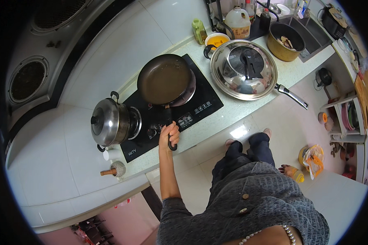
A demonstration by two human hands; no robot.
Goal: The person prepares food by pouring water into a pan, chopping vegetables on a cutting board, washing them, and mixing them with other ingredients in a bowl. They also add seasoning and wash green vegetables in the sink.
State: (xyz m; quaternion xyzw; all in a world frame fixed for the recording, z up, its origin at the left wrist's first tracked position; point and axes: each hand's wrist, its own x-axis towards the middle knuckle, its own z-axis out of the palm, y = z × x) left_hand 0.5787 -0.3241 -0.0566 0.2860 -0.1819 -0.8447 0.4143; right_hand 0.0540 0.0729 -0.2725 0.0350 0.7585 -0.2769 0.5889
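Note:
My left hand (pixel 169 136) grips the black handle of a frying pan (pixel 165 79). The pan sits tilted over the right-hand burner (pixel 190 92) of a black glass cooktop (pixel 202 101), and its dark inside looks bare apart from a sheen and small specks. Low at my right side, partly hidden by my shirt, my right hand (pixel 286 169) is around what looks like a yellow-capped bottle (pixel 298 176). On the left burner stands a lidded steel pot (pixel 109 122).
A large lidded steel pan (pixel 243 70) stands on the counter, its handle (pixel 293 96) jutting past the edge. Behind it are a bowl of yellow liquid (pixel 217 40), a green-topped jug (pixel 199 32) and a brass-coloured pot (pixel 285 46). A mortar (pixel 119 169) stands at left; a lined bin (pixel 312 159) is on the floor.

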